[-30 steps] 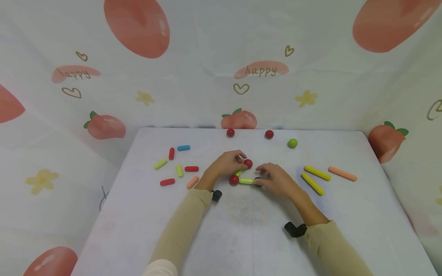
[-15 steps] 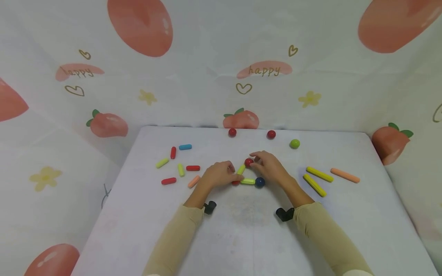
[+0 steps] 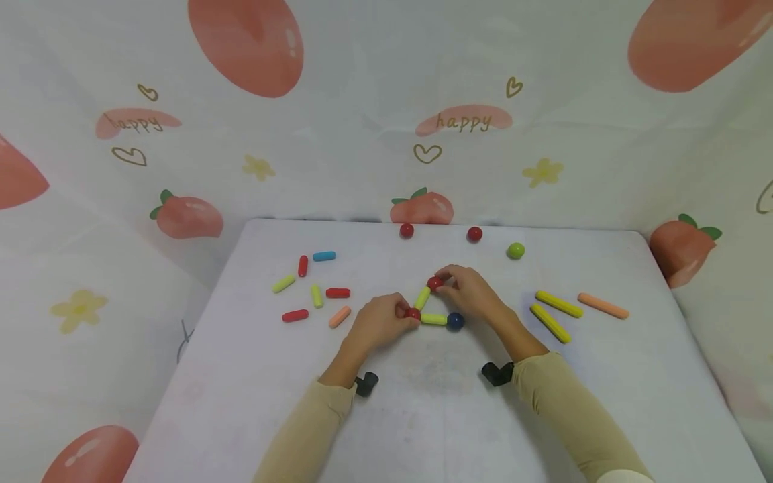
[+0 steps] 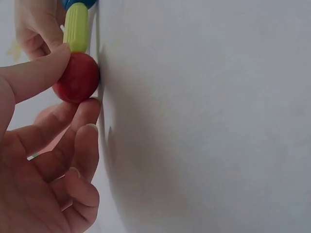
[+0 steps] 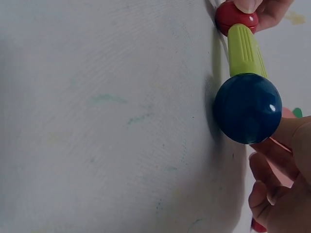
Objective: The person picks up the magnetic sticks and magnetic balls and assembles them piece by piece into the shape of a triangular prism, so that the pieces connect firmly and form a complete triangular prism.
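Two yellow-green rods meet at a near red ball (image 3: 413, 314) in an open V on the table. One rod (image 3: 434, 319) runs right to a dark blue ball (image 3: 455, 321); the other rod (image 3: 423, 298) slants back to a far red ball (image 3: 435, 284). My left hand (image 3: 379, 323) pinches the near red ball between thumb and fingers, plain in the left wrist view. With thumb and fingers, my right hand (image 3: 471, 292) holds the far red ball from the right. In the right wrist view the blue ball (image 5: 248, 109) stands in front of the right hand, hiding its fingertips.
Short rods, including a red rod (image 3: 295, 315) and a blue rod (image 3: 324, 255), lie scattered at the left. Longer yellow rods (image 3: 550, 323) and an orange rod (image 3: 603, 306) lie right. Along the back are two loose red balls (image 3: 474, 234) and a green ball (image 3: 516, 251).
My left hand has moved from the far red ball down to the near red ball. The right hand has left the blue ball and moved back to the far red ball.
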Motion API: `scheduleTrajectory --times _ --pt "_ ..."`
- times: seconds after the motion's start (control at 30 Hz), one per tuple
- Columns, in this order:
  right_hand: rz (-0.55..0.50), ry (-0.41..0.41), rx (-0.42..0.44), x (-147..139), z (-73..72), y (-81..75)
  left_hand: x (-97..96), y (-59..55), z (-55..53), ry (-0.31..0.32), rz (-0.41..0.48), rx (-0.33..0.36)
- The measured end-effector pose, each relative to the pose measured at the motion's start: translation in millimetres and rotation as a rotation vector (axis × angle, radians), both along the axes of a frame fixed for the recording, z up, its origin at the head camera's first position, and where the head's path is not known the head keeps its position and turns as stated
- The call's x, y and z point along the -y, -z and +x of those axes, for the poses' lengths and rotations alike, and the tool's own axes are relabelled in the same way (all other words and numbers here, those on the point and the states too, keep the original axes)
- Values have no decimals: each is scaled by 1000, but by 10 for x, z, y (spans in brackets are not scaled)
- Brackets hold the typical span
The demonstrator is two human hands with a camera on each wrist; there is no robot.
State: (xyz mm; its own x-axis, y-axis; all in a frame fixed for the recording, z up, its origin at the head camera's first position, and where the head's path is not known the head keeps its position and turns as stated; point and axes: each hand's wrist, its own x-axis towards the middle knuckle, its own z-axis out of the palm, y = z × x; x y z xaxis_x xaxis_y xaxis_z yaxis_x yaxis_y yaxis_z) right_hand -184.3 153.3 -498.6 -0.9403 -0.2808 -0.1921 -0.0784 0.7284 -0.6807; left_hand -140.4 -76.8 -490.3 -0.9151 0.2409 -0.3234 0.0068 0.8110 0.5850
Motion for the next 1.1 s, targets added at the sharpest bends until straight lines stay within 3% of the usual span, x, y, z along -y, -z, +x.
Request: scheduleTrajectory --times 0.93,1.1 --pt "-12 25 4 -89 29 -41 -37 -27 -31 -9 -20 -33" --pt "32 -36 -27 -145 29 -27 -68 26 -67 -34 -32 -119"
